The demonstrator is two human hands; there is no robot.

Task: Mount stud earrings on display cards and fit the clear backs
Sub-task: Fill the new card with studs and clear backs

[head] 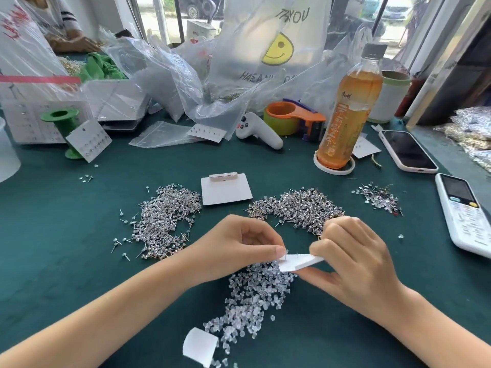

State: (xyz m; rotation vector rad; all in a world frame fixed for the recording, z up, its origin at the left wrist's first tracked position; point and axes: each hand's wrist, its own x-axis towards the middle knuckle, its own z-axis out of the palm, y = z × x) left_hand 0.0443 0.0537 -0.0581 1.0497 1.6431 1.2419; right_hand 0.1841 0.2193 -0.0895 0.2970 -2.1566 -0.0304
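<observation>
A small white display card point(297, 262) is held nearly flat above the green table, with thin stud pins sticking up through it. My right hand point(356, 264) pinches its right end, thumb beneath. My left hand point(247, 244) has its fingers curled and its thumb and fingertip pinched at the card's left corner; whether a clear back sits between them I cannot tell. Clear backs point(255, 296) lie heaped just under the card. Stud earrings lie in two piles, one at the left point(164, 221) and one in the middle point(297, 208). A blank card point(225, 191) rests beyond.
A tea bottle point(348, 107), tape dispenser point(295, 118), white controller point(259, 131), phone point(407, 151) and white handset point(467, 216) stand to the right and back. Plastic bags point(202, 75) and filled cards point(89, 140) crowd the back left. Another card point(199, 346) lies near me. A small stud pile point(377, 197) lies right.
</observation>
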